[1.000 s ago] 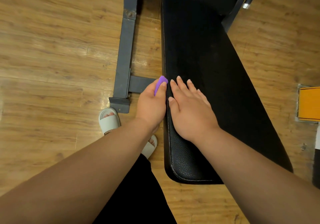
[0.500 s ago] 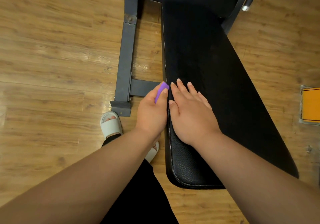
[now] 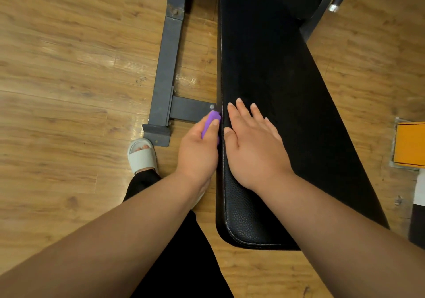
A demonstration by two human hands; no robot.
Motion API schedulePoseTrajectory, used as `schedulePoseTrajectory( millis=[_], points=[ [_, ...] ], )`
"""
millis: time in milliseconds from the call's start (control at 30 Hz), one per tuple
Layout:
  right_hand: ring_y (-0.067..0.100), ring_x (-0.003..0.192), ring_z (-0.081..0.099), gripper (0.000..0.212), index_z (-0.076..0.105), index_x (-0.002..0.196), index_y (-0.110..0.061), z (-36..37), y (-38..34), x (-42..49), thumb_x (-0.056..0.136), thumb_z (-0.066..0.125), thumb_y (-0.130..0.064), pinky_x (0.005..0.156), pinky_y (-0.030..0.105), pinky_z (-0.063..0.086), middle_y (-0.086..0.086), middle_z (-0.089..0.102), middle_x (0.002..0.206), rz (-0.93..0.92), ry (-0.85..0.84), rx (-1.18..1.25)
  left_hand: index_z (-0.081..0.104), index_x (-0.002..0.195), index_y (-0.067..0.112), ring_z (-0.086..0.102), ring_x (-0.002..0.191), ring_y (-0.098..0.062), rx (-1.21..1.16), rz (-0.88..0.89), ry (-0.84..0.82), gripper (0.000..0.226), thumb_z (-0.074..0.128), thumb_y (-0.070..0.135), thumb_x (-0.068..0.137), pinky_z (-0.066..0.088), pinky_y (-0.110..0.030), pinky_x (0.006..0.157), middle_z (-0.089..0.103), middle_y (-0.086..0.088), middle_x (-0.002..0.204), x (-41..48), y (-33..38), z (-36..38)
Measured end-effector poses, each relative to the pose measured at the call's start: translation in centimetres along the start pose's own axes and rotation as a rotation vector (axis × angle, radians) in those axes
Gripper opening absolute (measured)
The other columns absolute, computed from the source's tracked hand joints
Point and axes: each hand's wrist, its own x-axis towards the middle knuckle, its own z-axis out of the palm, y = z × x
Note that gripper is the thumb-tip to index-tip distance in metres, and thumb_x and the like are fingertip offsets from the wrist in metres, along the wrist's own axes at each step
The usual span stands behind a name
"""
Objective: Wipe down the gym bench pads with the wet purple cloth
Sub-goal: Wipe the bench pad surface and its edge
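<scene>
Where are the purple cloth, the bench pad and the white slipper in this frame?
purple cloth (image 3: 212,119): head view, on the bunched end showing above the left hand's fingers.
bench pad (image 3: 271,72): head view, on the bare black top surface.
white slipper (image 3: 142,157): head view, on the strap over the foot.

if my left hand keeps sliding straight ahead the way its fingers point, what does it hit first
Probably the dark metal crossbar of the bench frame. The left hand, holding the purple cloth against the bench pad edge, points up along that side. The crossbar may sit lower than the hand; depth is unclear.
</scene>
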Motion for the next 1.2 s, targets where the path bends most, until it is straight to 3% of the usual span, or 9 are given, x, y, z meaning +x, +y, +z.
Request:
schedulePoseTrajectory(
  millis=[133,267,433,567,600,733,867,1033,1200],
  points=[
    [0.011,0.148,-0.008,0.052,0.005,0.154,-0.029,-0.1,-0.1,-0.1,0.104,0.017,-0.037,0.118,0.032,-0.003,-0.010,-0.003,0.162,0.012,-0.011,-0.013,0.064,0.108,0.024,0.063,0.085,0.000,-0.013,-0.063,0.056,0.016,0.049,0.025,0.101,0.051,-0.011,0.073,0.068,0.008,0.094,2.1,1.1,0.9],
    [0.010,0.148,-0.008,0.053,0.006,0.154,-0.029,-0.1,-0.2,-0.2,0.104,0.018,-0.036,0.120,0.032,-0.002,-0.011,-0.003,0.162,0.008,-0.003,-0.006,0.065,0.088,0.024,0.067,0.086,-0.013,-0.156,-0.149,0.058,0.022,0.048,0.020,0.101,0.054,-0.025,0.075,0.071,0.001,0.087,2.9,0.9,1.2],
    [0.010,0.148,-0.007,0.053,0.007,0.154,-0.029,0.1,0.0,-0.1,0.104,0.019,-0.036,0.119,0.032,-0.002,-0.011,-0.002,0.162,0.009,0.006,0.007,0.068,0.101,0.018,0.068,0.094,-0.022,-0.238,-0.128,-0.024,0.022,0.046,0.019,0.102,0.055,-0.034,0.083,0.073,-0.011,0.100,0.1,-1.3,0.0],
    [0.011,0.148,-0.008,0.053,0.006,0.154,-0.029,0.1,0.0,0.0,0.104,0.019,-0.036,0.119,0.032,-0.002,-0.011,-0.002,0.162,0.007,0.006,0.006,0.066,0.104,0.013,0.059,0.066,-0.012,-0.250,-0.197,0.038,0.018,0.050,0.020,0.101,0.051,-0.029,0.069,0.063,0.006,0.059,1.9,-0.3,0.5],
    [0.011,0.148,-0.008,0.053,0.006,0.154,-0.029,0.1,0.0,0.0,0.104,0.019,-0.036,0.119,0.032,-0.002,-0.011,-0.002,0.162,0.006,0.009,0.005,0.065,0.109,0.012,0.059,0.064,-0.010,-0.244,-0.221,0.059,0.019,0.050,0.021,0.100,0.050,-0.027,0.066,0.062,0.007,0.058,2.5,0.3,0.8],
    [0.010,0.148,-0.007,0.053,0.006,0.154,-0.029,0.1,0.0,-0.1,0.104,0.020,-0.036,0.119,0.032,-0.002,-0.011,-0.003,0.162,0.003,0.014,0.010,0.063,0.120,0.014,0.070,0.094,-0.020,-0.223,-0.241,0.035,0.025,0.049,0.024,0.101,0.056,-0.030,0.074,0.072,-0.009,0.102,2.5,0.1,0.8],
    [0.010,0.148,-0.008,0.053,0.006,0.154,-0.029,0.1,0.0,-0.2,0.104,0.020,-0.036,0.119,0.032,-0.002,-0.011,-0.002,0.162,0.003,0.011,0.017,0.069,0.098,0.020,0.069,0.094,-0.021,-0.216,-0.195,-0.015,0.020,0.049,0.021,0.101,0.054,-0.033,0.079,0.073,-0.009,0.098,0.4,-1.2,-0.2],
    [0.011,0.149,-0.007,0.053,0.005,0.154,-0.029,0.0,0.0,-0.1,0.104,0.019,-0.037,0.119,0.032,-0.002,-0.010,-0.002,0.162,0.010,0.013,-0.004,0.063,0.093,0.029,0.066,0.093,-0.011,-0.109,-0.140,0.040,0.017,0.050,0.022,0.101,0.051,-0.026,0.079,0.071,0.003,0.092,1.5,0.4,0.8],
    [0.011,0.149,-0.007,0.053,0.007,0.155,-0.029,0.2,0.0,-0.2,0.104,0.020,-0.036,0.119,0.032,-0.002,-0.010,-0.001,0.162,0.003,0.016,0.014,0.061,0.127,0.024,0.060,0.112,-0.003,0.017,0.012,0.035,0.029,0.053,0.024,0.099,0.047,-0.027,0.102,0.066,0.011,0.118,-2.3,0.1,-0.3]
  ],
)
